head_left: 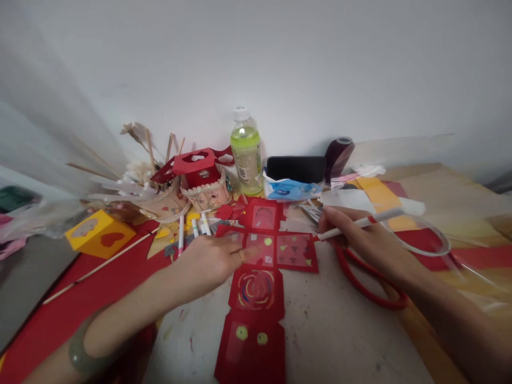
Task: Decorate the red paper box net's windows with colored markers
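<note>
A red paper cut-out (256, 288), shaped like an unfolded box with clear drawn-on panels, lies flat on the pale board. Coloured marks, small shapes and a swirl show on its panels. My left hand (212, 258) rests on its left side, fingers stretched over the middle panels and holding nothing. In my right hand (352, 229) is a white marker pen (356, 223) with a red band and red tip. That tip is at the right edge of the right panel; whether it touches is too small to tell.
Behind stand a bottle of green drink (246, 154), a phone (296, 169) on a blue tissue pack (294, 189), and a dark thread cone (338, 157). A yellow paper box (100, 233), a thin stick (100, 266) and several markers lie left. Red tubing (368, 285) curves at right.
</note>
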`<state>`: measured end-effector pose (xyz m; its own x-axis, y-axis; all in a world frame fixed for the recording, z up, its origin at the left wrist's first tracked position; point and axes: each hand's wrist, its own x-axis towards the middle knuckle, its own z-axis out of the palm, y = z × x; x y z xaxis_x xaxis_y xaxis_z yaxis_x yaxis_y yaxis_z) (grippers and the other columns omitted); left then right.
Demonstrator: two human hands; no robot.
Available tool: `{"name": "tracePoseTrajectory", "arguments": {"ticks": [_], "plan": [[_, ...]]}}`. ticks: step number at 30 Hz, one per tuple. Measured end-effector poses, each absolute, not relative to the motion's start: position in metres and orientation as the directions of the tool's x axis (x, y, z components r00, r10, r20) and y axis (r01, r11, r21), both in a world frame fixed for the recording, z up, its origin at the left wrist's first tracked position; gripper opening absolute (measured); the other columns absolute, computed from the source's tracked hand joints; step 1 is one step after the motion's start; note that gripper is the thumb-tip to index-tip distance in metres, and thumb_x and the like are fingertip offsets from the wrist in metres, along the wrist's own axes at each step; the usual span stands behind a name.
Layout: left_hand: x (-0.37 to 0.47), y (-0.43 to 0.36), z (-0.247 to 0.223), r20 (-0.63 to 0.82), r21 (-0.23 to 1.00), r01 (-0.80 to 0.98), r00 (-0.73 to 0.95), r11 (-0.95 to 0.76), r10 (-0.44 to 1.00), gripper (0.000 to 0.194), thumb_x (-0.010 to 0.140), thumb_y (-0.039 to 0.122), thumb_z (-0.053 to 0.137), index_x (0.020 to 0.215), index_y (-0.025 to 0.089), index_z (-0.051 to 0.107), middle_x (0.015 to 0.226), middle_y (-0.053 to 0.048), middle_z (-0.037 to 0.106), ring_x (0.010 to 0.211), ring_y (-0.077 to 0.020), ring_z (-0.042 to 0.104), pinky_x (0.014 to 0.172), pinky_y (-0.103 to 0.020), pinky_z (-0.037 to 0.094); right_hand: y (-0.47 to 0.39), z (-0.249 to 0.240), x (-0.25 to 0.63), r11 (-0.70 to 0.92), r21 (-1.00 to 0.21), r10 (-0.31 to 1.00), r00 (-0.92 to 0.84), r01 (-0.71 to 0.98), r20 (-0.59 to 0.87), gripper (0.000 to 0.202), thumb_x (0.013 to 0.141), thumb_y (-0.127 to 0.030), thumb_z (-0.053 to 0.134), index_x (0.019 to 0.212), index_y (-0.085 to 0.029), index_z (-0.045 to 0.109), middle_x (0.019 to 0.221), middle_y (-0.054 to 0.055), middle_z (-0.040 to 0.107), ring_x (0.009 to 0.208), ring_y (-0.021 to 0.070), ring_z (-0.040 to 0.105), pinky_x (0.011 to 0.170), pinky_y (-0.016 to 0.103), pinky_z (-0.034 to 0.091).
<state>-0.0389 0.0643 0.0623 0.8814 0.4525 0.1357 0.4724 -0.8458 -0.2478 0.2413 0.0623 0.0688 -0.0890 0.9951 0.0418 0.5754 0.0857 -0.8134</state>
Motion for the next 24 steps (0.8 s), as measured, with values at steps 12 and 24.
{"name": "tracePoseTrajectory", "arguments": {"ticks": [12, 24], "plan": [[0.032, 0.063, 0.051, -0.084, -0.271, 0.408, 0.892, -0.872, 0.443, 0.041, 0.083, 0.008, 0.052, 0.122, 0.019, 0.051, 0.078, -0.003, 0.066, 0.055, -0.016, 0.061, 0.043, -0.025, 0.038, 0.054, 0.036, 0.251, 0.124, -0.919, 0.991, -0.098, 0.374, 0.094, 0.025, 0.082, -0.032, 0.057, 0.064, -0.021, 0.045, 0.062, -0.004, 0.046, 0.058, 0.0122, 0.042, 0.052, 0.024, 0.032], [0.043, 0.063, 0.029, -0.088, -0.225, 0.426, 0.887, -0.876, 0.454, 0.039, 0.083, 0.014, 0.056, 0.122, 0.013, 0.049, 0.076, -0.003, 0.065, 0.056, -0.0163, 0.061, 0.042, -0.025, 0.038, 0.051, 0.034, 0.25, 0.228, -0.784, 0.973, -0.16, 0.578, 0.165, 0.021, 0.076, -0.023, 0.051, 0.058, -0.022, 0.04, 0.053, -0.004, 0.046, 0.05, 0.0117, 0.043, 0.046, 0.023, 0.034]]}}
